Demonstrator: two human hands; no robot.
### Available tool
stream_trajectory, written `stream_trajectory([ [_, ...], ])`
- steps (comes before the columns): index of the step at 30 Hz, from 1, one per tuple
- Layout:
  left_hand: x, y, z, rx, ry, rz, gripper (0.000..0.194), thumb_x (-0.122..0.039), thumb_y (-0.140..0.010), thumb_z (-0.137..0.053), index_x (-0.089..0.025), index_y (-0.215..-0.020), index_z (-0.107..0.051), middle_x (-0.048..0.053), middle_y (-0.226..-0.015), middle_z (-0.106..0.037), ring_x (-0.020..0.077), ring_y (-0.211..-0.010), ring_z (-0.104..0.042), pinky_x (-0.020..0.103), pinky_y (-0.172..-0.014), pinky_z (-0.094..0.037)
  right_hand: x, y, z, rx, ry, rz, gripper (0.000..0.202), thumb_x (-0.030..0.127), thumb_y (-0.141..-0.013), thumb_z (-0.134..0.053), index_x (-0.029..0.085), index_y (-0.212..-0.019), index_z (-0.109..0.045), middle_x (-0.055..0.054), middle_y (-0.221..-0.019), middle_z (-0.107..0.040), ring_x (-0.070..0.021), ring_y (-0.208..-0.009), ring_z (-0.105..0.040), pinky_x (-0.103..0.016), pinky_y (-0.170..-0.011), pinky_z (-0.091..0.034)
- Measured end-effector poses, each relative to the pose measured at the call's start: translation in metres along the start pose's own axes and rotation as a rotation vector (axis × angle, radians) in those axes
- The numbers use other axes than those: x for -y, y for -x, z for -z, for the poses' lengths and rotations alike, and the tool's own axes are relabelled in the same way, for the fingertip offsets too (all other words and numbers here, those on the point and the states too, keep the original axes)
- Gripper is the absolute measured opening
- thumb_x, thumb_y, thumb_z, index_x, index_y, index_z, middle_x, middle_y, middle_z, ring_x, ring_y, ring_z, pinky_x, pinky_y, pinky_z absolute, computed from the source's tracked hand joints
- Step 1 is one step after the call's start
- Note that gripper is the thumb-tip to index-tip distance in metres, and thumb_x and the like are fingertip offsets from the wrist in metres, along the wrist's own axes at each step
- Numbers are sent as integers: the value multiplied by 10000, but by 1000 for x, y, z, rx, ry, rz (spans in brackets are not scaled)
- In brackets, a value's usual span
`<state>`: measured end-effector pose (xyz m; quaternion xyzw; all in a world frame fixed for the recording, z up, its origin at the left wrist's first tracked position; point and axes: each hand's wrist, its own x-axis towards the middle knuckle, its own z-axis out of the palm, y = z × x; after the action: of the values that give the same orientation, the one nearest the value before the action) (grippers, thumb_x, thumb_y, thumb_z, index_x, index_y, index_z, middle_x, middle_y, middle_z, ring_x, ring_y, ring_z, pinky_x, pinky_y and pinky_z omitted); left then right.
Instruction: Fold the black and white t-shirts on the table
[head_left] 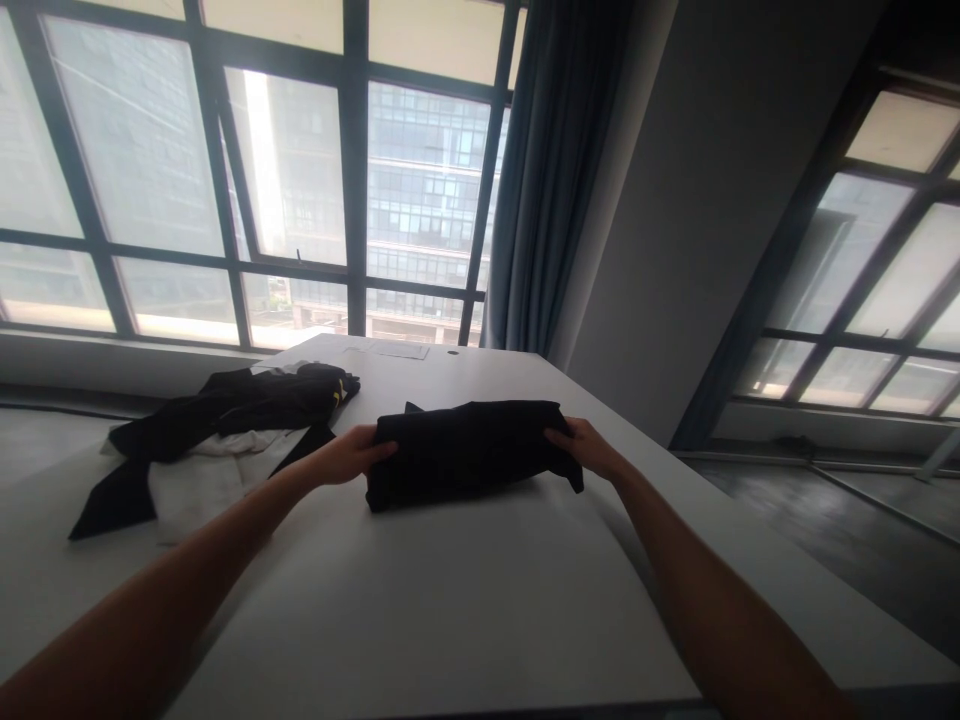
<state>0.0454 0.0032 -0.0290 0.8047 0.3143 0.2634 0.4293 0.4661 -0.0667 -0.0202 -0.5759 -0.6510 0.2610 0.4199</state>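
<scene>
A folded black garment (465, 455) is stretched between my two hands over the white table (435, 610); its exact kind cannot be made out. At its upper left corner, my left hand (352, 452) grips the cloth, thumb on the near side and fingers hidden behind. My right hand (585, 445) pinches the opposite upper corner in the same way. The lower edge hangs close to the tabletop, and I cannot tell whether it touches. A small flap droops below my right hand.
A loose heap of black and white clothes (247, 410) lies on the table to the left. Toward the far end are a sheet of paper (401, 351) and a small dark round spot (453, 352). Behind stand windows, a blue curtain (536, 190) and a grey pillar (682, 200).
</scene>
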Motion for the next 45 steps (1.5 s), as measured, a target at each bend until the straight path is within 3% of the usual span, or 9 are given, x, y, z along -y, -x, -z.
stream_trajectory([
  [5,-15,7,8,189,152,133,600,-622,-693,-739,-163,-1068,-641,63,-873,-735,228,-704,-706,326,-583,-587,13,10,6,185,-173,-56,519,586,-704,-739,148,-970,-661,-66,-911,-719,-249,-835,-683,-388,-779,-556],
  [14,14,-17,8,-243,132,99,601,-619,-704,-710,-129,-1047,-645,50,-762,-700,216,-625,-670,324,-541,-548,-10,-19,-24,-231,22,67,427,547,-788,-635,162,-970,-665,-48,-875,-712,-240,-821,-663,-375,-749,-542],
  [17,36,-28,0,-480,-134,133,534,-504,-801,-632,-110,-1160,-614,106,-924,-719,262,-782,-692,381,-692,-562,-24,-32,-44,-386,217,17,390,394,-869,-542,136,-1149,-625,-100,-1016,-709,-233,-924,-661,-376,-852,-515],
  [20,47,-32,-13,-537,-536,146,524,-346,-846,-578,-80,-1295,-531,193,-1214,-641,301,-1037,-648,432,-918,-503,-32,-34,-58,-331,406,-51,497,328,-883,-533,119,-1334,-515,-147,-1190,-664,-230,-1001,-655,-373,-920,-486],
  [23,36,-28,-31,-492,-778,8,505,-365,-914,-486,-102,-1345,-499,184,-1354,-558,316,-1248,-520,460,-1050,-408,-19,-24,-63,-231,550,50,451,355,-913,-508,143,-1308,-559,-136,-1293,-618,-241,-1125,-610,-373,-997,-441],
  [27,10,-22,-60,-174,-779,-184,532,-494,-962,-388,-180,-1377,-498,102,-1455,-497,271,-1353,-427,456,-1129,-325,21,-6,-74,-165,593,176,377,383,-958,-430,190,-1184,-662,-86,-1221,-668,-232,-1143,-600,-357,-1027,-418],
  [32,9,-20,-80,47,-798,-165,564,-529,-990,-284,-224,-1434,-450,49,-1543,-376,230,-1434,-311,471,-1182,-196,38,8,-111,83,679,264,468,437,-963,-425,205,-1344,-566,-81,-1414,-539,-237,-1332,-455,-409,-1140,-290],
  [38,29,-30,-71,72,-860,20,641,-563,-969,-264,-221,-1504,-355,32,-1590,-258,229,-1475,-198,444,-1190,-145,22,10,-132,370,785,27,624,539,-982,-266,236,-1525,-309,-34,-1605,-199,-249,-1484,-140,-507,-1186,-107],
  [45,44,-38,-48,48,-876,181,743,-652,-926,-233,-228,-1534,-289,21,-1613,-156,248,-1492,-103,435,-1184,-120,0,-7,-105,330,827,-177,716,618,-959,-197,238,-1565,-161,5,-1625,-83,-227,-1496,-52,-457,-1196,-71],
])
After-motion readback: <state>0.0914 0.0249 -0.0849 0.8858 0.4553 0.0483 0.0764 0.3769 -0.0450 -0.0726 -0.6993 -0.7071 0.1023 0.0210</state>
